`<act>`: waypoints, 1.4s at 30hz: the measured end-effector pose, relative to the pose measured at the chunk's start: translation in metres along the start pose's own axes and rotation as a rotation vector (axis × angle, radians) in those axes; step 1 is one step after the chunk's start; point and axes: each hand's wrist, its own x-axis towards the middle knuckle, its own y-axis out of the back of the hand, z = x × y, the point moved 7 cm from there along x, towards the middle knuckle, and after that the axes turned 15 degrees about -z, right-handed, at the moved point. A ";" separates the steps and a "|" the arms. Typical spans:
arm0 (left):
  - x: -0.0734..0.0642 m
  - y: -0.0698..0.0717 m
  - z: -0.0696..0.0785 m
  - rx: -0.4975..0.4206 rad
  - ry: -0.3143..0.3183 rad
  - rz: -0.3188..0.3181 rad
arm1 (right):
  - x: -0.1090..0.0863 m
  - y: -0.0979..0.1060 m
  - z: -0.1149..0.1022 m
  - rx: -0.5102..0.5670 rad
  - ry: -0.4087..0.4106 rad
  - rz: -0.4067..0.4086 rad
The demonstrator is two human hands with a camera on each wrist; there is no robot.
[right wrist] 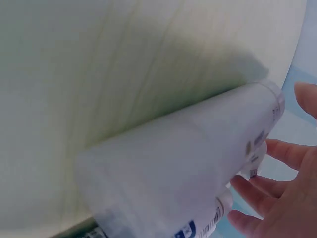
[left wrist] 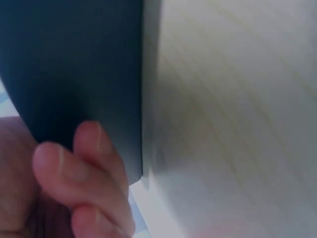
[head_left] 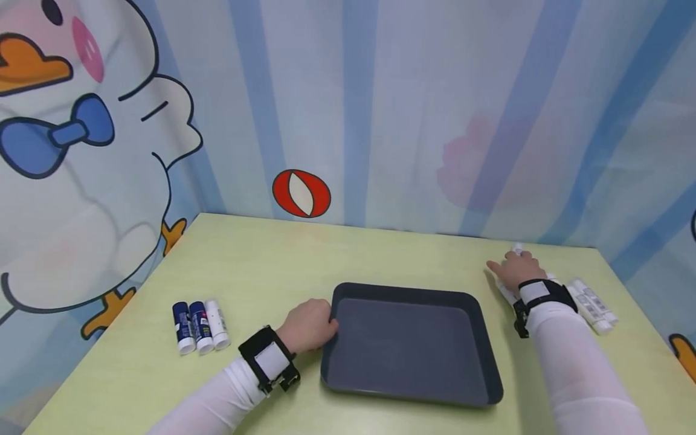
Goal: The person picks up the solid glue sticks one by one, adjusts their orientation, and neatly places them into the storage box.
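Observation:
My left hand (head_left: 307, 324) grips the left rim of a dark grey rectangular tray (head_left: 408, 347); the thumb lies over the edge. In the left wrist view, its bent fingers (left wrist: 96, 168) are against the tray's outer wall. At the back right, my right hand (head_left: 519, 270) reaches over white tubes shaped like glue sticks, partly hiding them. The right wrist view has a large white tube (right wrist: 178, 158) lying up close, with more printed tubes beneath and behind it. Spread and loosely bent, the fingers (right wrist: 255, 196) are right at the tubes' far ends, the thumb apart.
Three tubes stand side by side at the left, two blue with white ends (head_left: 201, 326) and one white (head_left: 217, 325). More white tubes (head_left: 592, 305) lie right of my right wrist. Behind the pale yellow table (head_left: 261, 254) hangs a striped cartoon backdrop (head_left: 359, 121).

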 end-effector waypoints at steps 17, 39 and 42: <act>-0.003 0.005 0.000 -0.002 0.002 0.018 | -0.012 0.019 -0.029 -0.012 0.156 0.171; -0.001 0.002 0.006 -0.007 -0.016 0.002 | -0.023 0.034 -0.029 0.156 0.184 0.342; -0.002 0.005 0.006 -0.010 -0.018 0.009 | -0.029 0.046 -0.040 0.178 0.206 0.371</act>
